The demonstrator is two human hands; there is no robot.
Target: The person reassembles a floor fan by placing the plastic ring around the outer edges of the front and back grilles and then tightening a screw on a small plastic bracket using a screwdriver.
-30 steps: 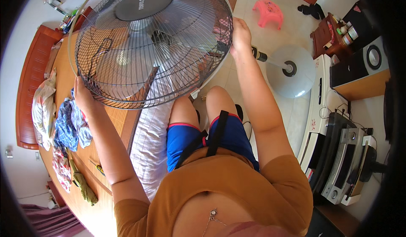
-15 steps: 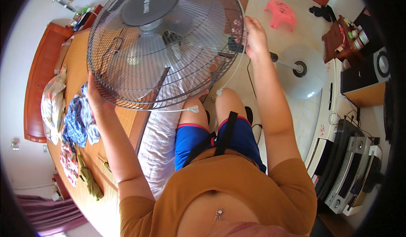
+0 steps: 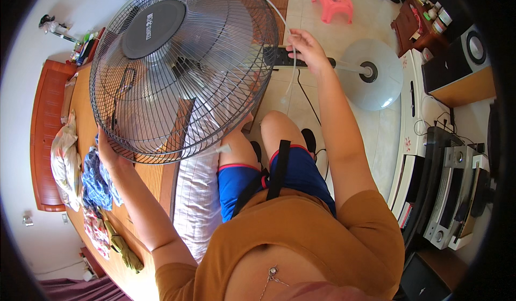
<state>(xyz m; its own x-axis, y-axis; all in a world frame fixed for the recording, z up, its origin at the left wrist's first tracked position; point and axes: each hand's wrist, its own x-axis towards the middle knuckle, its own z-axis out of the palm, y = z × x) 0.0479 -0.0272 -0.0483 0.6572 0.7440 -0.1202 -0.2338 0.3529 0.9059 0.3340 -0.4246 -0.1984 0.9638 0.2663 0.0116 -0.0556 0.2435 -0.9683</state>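
A standing fan's round wire grille [image 3: 231,94] fills the upper left of the view, with a dark grey centre cap and see-through blades behind the wires. My left hand [image 3: 112,149] is closed around the grille's lower left edge. Off the rim on the other side, my right hand [image 3: 309,48] pinches a thin white strip [image 3: 294,67]. That strip runs from the top right of the rim down past my fingers, its end hanging loose. Another pale strip end [image 3: 223,149] sticks out under the grille. Behind my right hand are the fan's dark neck [image 3: 279,57] and its round pale base [image 3: 389,73].
A bed with a wooden headboard [image 3: 45,140], crumpled clothes [image 3: 97,180] and a folded umbrella [image 3: 124,251] lies to the left. A pink stool [image 3: 333,3] stands far right of the fan. A white cabinet [image 3: 411,102] with audio equipment [image 3: 449,193] lines the right side.
My right hand has come off the rim and now draws the white strip away from it. The grille sits lower and further left in view, my left hand still on it.
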